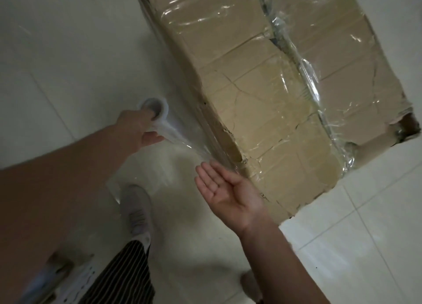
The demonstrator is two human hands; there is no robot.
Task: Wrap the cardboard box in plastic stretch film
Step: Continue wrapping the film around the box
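**Film pulled taut to the box's near corner**

Left of the box [262, 112], the left hand [134, 130] grips the roll of film [164, 112], one finger hooked into its core and the others curled beneath. A taut film strip [185, 141] runs from the roll to the box's near left edge. The right hand [228, 192] lies palm up, fingers straight and together, just beside the box's near corner. The box stands on the tiled floor [57, 52], its top under wrinkled film.

Left hand [137, 130] gripping; right hand [230, 198] flat, palm up.
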